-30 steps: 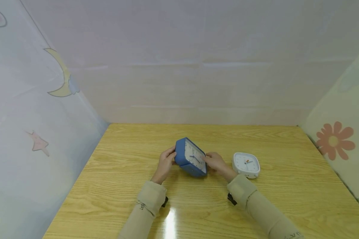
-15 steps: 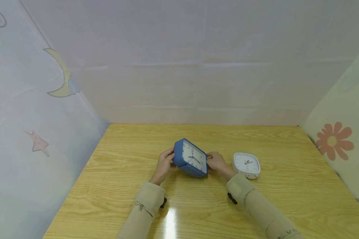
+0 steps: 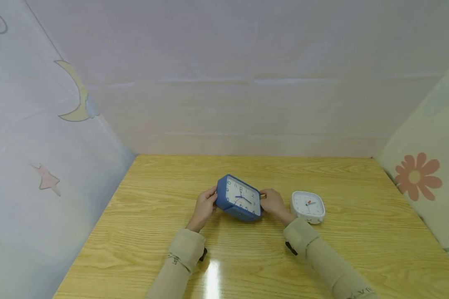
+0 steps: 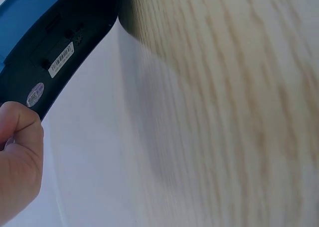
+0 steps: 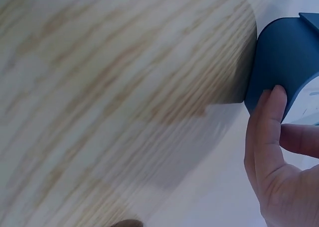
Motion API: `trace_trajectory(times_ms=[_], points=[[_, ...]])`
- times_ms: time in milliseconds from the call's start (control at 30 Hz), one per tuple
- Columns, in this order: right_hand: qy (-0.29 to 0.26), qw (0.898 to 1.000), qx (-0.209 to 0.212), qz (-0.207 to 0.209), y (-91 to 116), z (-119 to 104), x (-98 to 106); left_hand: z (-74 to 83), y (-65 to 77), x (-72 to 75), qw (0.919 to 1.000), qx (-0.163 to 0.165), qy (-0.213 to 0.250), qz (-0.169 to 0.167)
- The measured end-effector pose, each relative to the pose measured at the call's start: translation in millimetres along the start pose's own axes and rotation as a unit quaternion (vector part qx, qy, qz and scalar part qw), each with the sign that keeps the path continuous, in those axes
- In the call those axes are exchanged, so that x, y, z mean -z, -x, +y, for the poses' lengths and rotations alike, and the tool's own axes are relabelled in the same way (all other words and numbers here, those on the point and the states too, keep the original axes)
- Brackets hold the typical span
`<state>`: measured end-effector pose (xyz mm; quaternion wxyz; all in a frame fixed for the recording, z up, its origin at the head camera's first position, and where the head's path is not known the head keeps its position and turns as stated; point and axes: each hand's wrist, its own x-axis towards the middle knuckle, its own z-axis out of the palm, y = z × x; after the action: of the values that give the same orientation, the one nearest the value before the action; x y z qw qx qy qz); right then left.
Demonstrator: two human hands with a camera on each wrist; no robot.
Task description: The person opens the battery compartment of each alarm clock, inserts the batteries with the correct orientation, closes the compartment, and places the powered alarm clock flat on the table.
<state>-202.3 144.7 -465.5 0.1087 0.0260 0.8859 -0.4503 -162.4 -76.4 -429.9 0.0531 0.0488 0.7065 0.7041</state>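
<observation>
A square blue alarm clock [image 3: 243, 198] with a white dial is held tilted between both hands over the table, its lower right corner the lowest. My left hand [image 3: 205, 207] grips its left side; in the left wrist view that hand [image 4: 22, 152] is at the edge of the black back, which carries a barcode label [image 4: 61, 60]. My right hand [image 3: 273, 203] holds the right side. In the right wrist view the fingers [image 5: 271, 127] lie along the blue side wall, with the thumb close by the dial's edge.
A smaller white alarm clock [image 3: 307, 206] lies on the wooden table [image 3: 153, 245] to the right of the right hand, dial facing up. A pale backdrop [image 3: 194, 104] rises behind the table, with printed cloth walls [image 3: 33, 137] at the sides.
The blue clock has turned so that its dial faces me more fully, and its left end has shifted slightly left and down. My right thumb has slid off the dial to the right edge.
</observation>
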Motion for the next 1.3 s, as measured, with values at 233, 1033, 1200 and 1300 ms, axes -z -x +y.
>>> trace_trajectory(times_ms=[233,1033,1200,1300], points=[[0.014,1.000,0.000,0.004,-1,2,3,-30.7,-15.3,3.6,0.9987,0.000,-0.036,0.035],[0.023,1.000,0.010,0.018,-5,4,1,-35.8,-20.7,15.5,0.9890,0.034,-0.135,0.050],[0.029,0.999,0.015,0.025,-6,3,1,-39.7,-21.7,17.2,0.9899,0.025,-0.129,0.052],[0.033,0.999,0.016,0.029,-6,2,1,-40.7,-21.6,17.5,0.9900,0.023,-0.127,0.057]])
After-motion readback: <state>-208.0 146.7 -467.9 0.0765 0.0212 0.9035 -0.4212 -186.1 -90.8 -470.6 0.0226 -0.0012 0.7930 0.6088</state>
